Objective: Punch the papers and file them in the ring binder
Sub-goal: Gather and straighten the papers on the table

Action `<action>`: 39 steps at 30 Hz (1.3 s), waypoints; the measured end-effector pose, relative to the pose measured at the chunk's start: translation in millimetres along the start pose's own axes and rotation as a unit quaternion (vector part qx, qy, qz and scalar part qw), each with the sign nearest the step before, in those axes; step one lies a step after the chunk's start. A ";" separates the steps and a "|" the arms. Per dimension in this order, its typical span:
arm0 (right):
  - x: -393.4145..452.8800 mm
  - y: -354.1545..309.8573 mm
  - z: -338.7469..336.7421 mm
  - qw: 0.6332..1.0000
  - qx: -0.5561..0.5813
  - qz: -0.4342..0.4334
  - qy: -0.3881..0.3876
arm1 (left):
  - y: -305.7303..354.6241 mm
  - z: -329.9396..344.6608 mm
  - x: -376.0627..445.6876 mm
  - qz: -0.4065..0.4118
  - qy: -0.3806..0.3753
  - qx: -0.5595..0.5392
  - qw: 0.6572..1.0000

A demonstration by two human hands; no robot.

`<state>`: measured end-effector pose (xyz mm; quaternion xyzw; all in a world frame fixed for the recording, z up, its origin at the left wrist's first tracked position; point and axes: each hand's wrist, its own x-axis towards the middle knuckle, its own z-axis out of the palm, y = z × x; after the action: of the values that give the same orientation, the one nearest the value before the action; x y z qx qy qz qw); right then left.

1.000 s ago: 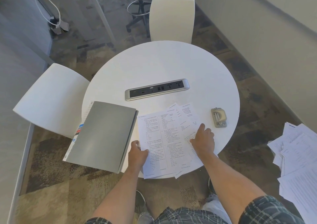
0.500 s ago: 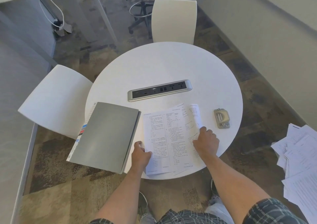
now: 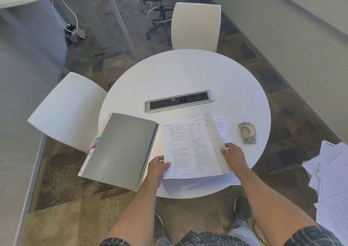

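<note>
Printed papers lie in a loose stack at the near edge of the round white table. My left hand pinches the stack's left edge, thumb on top. My right hand grips the right edge of the stack, where some sheets are lifted off the table. A closed grey ring binder lies to the left of the papers, partly overhanging the table edge. A small grey hole punch sits on the table to the right of the papers, apart from my hands.
A silver power strip is set into the table's middle. White chairs stand at the left and the far side. More loose papers are piled at the right, off the table.
Both hands have gathered the spread sheets into a tighter stack. The right hand went from resting on the sheets to gripping their right edge and lifting it.
</note>
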<state>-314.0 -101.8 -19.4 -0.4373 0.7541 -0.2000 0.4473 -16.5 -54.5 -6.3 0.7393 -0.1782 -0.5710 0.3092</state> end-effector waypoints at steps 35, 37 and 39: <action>-16.4 -30.2 9.7 0.943 0.278 0.011 -0.181 | 15.4 13.0 -9.8 -0.020 -0.154 -0.108 0.982; -16.5 -29.0 12.7 0.941 0.280 0.023 -0.187 | 15.9 12.6 -10.8 -0.011 -0.172 -0.131 0.976; -17.6 -26.6 16.3 0.939 0.286 0.033 -0.190 | 17.6 14.5 -14.3 -0.013 -0.207 -0.157 0.965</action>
<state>-283.5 -99.9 -0.7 -0.2956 0.5802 -0.3059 0.6946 -32.9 -62.6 13.5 0.5490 -0.1364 -0.7368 0.3703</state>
